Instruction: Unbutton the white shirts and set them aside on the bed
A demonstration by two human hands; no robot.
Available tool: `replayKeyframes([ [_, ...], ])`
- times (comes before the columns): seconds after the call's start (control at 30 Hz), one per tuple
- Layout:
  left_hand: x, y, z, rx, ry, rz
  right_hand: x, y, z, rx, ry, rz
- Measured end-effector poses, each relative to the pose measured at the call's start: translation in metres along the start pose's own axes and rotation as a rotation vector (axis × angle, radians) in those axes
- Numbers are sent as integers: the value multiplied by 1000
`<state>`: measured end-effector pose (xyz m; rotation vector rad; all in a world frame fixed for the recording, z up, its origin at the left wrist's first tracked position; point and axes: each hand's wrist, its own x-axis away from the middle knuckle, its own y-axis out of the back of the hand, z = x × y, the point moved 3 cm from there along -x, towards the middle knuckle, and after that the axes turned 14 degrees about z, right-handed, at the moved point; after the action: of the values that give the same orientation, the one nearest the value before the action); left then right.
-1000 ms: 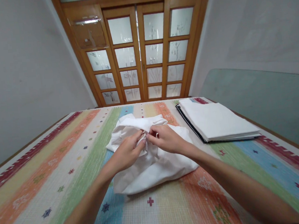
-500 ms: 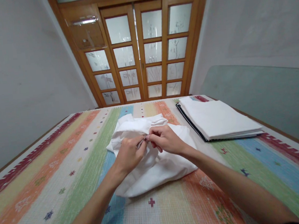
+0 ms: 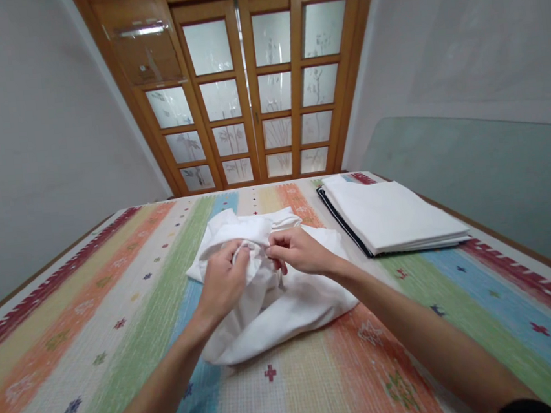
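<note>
On the striped tablecloth (image 3: 135, 324), a little left of the midline, we record one loosely crumpled white cloth (image 3: 295, 312), with both our hands at its upper middle. Our left hand (image 3: 224, 276) grips a bunched fold, thumb against the curled fingers, gathered fabric showing just beyond the thumb tip; the cloth thus lies within this grasp, behind it and to its right, with a corner spreading out to the left of the knuckles. Our right hand (image 3: 298, 251) is narrow: thumb and forefinger pinched together on the same gathered part, remaining fingers curled beneath. The exact bit between these fingertips is too small for us to make out. Relative to the right hand, we find the cloth to the left of the fingertips, below the palm, and also beyond the knuckles, where a rumpled end lies. The two hands are near each other but apart, a stretch of puckered fabric between them. The near edge of the cloth rests in a rounded fold on the table, closer to us than either hand. To the right, well apart from the crumpled cloth, we note a flat folded white stack (image 3: 398, 217) with a black layer (image 3: 345, 224) showing along its left side.
</note>
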<state>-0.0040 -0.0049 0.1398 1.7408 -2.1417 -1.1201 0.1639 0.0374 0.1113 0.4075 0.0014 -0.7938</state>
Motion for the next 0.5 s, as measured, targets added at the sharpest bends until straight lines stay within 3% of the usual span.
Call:
replayKeyframes([
  [0.1,3,23,-5,53,67,-150,-5,0,-21,22,-70,-13],
  [0.17,5,34,-9,80,83,-127,-10,0,-31,-29,-88,-45],
  [0.37,4,53,-10,100,67,48,-7,19,-21,-131,12,-481],
  [0.5,8,61,-3,-198,51,359,5,38,-3,-181,90,-665],
])
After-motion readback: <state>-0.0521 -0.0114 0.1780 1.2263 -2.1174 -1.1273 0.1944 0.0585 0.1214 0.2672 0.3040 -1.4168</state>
